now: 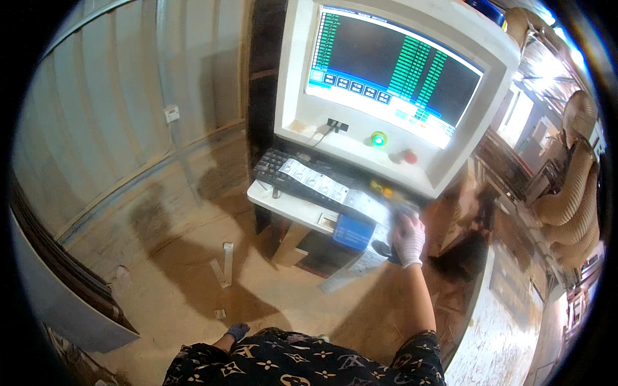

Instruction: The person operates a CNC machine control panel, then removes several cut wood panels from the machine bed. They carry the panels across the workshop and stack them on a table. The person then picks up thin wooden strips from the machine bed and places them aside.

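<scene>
My right hand [409,239], in a pale striped glove, is at the right end of the keyboard shelf [293,209]. Its fingers are blurred and partly hidden, so what they grip, if anything, does not show. Beside it a strip of printed white labels [315,181] runs across the black keyboard [273,162]. More pale label strip [354,269] hangs below the shelf's front edge. Just left of the hand sits a blue box-like object [353,231]. My left hand [238,332], in a dark bluish glove, hangs low beside my body, away from the shelf; its fingers are indistinct.
Above the shelf stands a light machine console with a lit screen [393,71], a glowing green button [378,139] and a red button [409,156]. Ribbed hoses [566,186] hang at the right. Scraps [227,264] lie on the dusty floor; a panel edge [71,296] stands left.
</scene>
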`<state>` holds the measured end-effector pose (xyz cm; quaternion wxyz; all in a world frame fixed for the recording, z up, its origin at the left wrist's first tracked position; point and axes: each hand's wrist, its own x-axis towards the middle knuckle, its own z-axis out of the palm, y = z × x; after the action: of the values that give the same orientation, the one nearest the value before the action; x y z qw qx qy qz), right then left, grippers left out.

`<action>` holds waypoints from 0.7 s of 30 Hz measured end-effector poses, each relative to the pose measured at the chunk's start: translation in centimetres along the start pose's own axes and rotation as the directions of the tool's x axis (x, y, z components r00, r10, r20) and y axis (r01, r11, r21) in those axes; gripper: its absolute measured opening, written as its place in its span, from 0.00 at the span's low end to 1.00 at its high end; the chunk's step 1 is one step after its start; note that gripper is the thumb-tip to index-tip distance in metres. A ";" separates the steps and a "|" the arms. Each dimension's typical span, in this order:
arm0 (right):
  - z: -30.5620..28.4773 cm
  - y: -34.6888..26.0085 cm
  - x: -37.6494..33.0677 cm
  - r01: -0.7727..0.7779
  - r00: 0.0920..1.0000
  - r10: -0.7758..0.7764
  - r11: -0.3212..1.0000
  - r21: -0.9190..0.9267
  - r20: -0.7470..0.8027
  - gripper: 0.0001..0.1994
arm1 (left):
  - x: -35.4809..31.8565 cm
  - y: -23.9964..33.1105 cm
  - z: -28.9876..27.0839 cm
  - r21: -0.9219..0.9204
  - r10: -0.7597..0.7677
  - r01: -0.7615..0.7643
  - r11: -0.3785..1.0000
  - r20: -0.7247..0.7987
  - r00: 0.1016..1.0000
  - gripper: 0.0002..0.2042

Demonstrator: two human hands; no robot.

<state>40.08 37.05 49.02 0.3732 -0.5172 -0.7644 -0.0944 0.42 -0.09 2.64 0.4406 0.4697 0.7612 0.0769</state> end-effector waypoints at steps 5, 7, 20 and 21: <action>-0.4 -1.0 0.6 0.051 0.998 -0.051 0.999 0.012 0.037 0.18 | -0.7 -1.2 -0.1 0.015 0.094 -0.093 0.996 -0.029 0.995 0.24; -0.1 -0.7 0.5 0.038 0.998 -0.037 0.999 -0.011 0.047 0.18 | -0.1 0.1 -0.8 0.072 0.023 -0.026 0.997 0.038 0.999 0.22; -0.8 -1.7 1.6 -0.058 0.977 0.094 0.981 -0.186 0.192 0.23 | 1.0 -2.1 1.8 0.106 0.087 -0.085 0.991 -0.009 0.996 0.22; -0.8 -1.6 1.5 -0.068 0.977 0.103 0.981 -0.183 0.189 0.23 | 1.0 -2.3 2.0 0.094 0.101 -0.100 0.991 -0.008 0.995 0.23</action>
<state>38.81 37.06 50.95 0.2523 -0.5875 -0.7632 -0.0934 0.29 -1.15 -0.38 0.4091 0.5271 0.7419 0.0663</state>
